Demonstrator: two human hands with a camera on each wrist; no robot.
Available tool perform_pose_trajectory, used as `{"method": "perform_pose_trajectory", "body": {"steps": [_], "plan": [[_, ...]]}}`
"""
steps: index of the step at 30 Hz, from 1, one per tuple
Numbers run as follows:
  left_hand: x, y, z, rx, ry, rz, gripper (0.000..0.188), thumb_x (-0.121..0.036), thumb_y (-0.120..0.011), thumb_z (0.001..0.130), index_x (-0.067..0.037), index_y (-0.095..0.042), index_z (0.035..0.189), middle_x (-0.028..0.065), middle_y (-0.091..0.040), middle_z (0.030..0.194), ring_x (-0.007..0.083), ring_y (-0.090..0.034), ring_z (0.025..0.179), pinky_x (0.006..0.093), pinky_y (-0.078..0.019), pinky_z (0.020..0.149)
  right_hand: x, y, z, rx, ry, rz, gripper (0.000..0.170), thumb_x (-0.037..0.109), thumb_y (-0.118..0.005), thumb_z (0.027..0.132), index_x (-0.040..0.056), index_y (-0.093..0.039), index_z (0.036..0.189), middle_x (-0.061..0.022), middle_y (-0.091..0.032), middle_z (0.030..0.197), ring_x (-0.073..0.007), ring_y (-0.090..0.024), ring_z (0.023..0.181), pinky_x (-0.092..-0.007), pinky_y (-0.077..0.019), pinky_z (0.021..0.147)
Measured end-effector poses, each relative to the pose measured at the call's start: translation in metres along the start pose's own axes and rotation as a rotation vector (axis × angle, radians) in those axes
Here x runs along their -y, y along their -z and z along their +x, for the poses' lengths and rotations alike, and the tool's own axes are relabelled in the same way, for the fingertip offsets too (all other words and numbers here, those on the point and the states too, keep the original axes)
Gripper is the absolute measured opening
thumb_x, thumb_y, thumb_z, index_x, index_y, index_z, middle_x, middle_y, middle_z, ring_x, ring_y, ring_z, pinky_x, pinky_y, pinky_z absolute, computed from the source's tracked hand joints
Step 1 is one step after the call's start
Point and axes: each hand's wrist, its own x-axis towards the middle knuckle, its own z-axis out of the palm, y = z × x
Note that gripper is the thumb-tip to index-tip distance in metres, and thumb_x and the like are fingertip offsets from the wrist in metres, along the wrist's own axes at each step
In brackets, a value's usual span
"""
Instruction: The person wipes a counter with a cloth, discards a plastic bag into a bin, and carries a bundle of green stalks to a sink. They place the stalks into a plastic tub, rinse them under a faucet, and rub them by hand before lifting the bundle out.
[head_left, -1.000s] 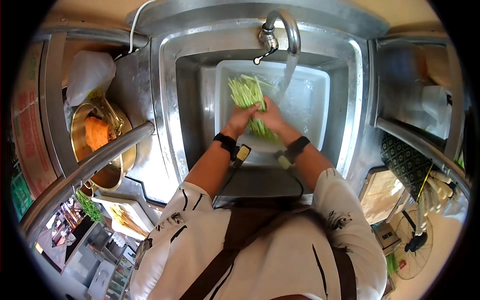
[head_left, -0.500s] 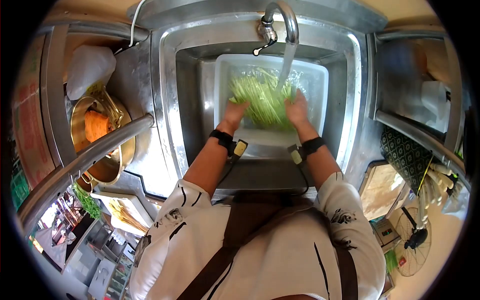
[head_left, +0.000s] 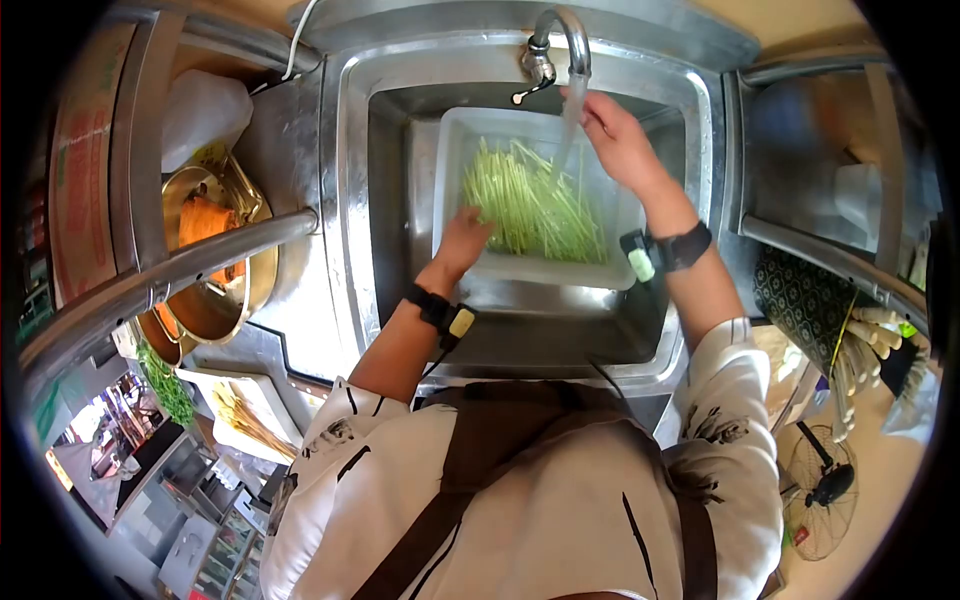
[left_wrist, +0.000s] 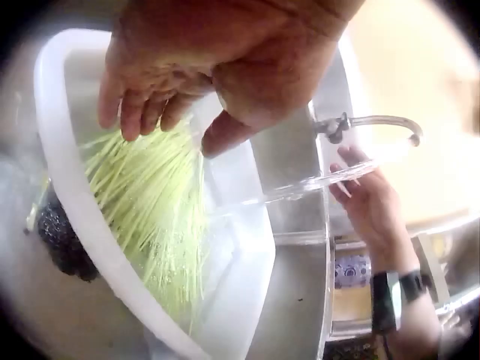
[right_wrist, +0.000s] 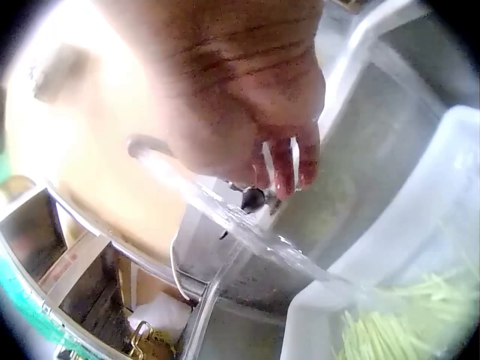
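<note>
Because the white plastic tub (left_wrist: 64,150) is set under the curved silver tap (head_left: 578,48), thin green stems (head_left: 525,205) are likely soaked; left hand (head_left: 463,241) and right hand (head_left: 622,145) are held loose.

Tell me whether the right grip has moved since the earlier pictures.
Yes. In the head view, the right grip has moved away from the green stalks, up and closer to the fixed faucet.

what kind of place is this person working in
Probably a kitchen, perhaps a commercial one: there's a metal sink with a running faucet, green stalks in a white tub, and a gold-coloured pot nearby.
</note>
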Motion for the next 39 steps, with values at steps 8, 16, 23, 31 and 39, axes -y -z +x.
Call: {"method": "perform_pose_trajectory", "body": {"steps": [8,16,23,31,39], "plan": [[-0.029,0.028,-0.082,0.122,-0.125,0.215,0.044,-0.023,-0.059,0.083,0.003,-0.048,0.117,0.0210,-0.055,0.113,0.0277,-0.053,0.108,0.0337,-0.0413,0.091,0.032,0.014,0.051,0.420,0.050,0.010,0.049,-0.006,-0.040,0.080,0.0137,-0.050,0.124,-0.0041,-0.058,0.087,-0.0123,-0.051,0.073,-0.0273,-0.0439,0.076],[-0.014,0.028,-0.105,0.018,-0.143,0.135,0.043,-0.024,-0.060,0.081,0.001,-0.051,0.114,0.0212,-0.058,0.105,0.0326,-0.057,0.097,0.0362,-0.0453,0.079,0.028,0.019,0.090,0.732,0.122,-0.094,0.040,0.001,-0.042,0.079,0.0109,-0.054,0.116,-0.0015,-0.057,0.100,-0.0115,-0.051,0.075,-0.0262,-0.0433,0.074],[-0.030,0.036,-0.084,-0.007,-0.024,0.008,0.050,-0.028,-0.063,0.080,0.003,-0.049,0.117,0.0248,-0.056,0.110,0.0325,-0.056,0.103,0.0361,-0.0443,0.086,0.017,0.031,0.062,0.448,-0.159,0.469,0.026,0.004,-0.048,0.083,0.0021,-0.056,0.108,-0.0036,-0.057,0.099,-0.0143,-0.053,0.090,-0.0265,-0.0432,0.083],[-0.056,0.009,-0.008,-0.011,0.127,-0.044,0.075,-0.029,-0.066,0.077,0.012,-0.030,0.128,0.0245,-0.048,0.120,0.0286,-0.049,0.111,0.0329,-0.0371,0.095,-0.098,-0.044,-0.053,-0.186,-0.431,-0.109,0.054,0.035,-0.058,0.081,-0.0019,-0.047,0.119,-0.0189,-0.053,0.115,-0.0279,-0.050,0.107,-0.0342,-0.0389,0.093],[-0.014,-0.057,0.063,-0.192,0.223,0.122,0.061,-0.023,-0.071,0.074,0.007,-0.041,0.118,0.0175,-0.054,0.109,0.0255,-0.054,0.099,0.0366,-0.0450,0.082,-0.119,-0.145,-0.085,0.005,-0.641,-0.605,0.088,0.047,-0.060,0.076,-0.0115,-0.024,0.131,-0.0298,-0.036,0.130,-0.0383,-0.035,0.122,-0.0393,-0.0287,0.102]]}}
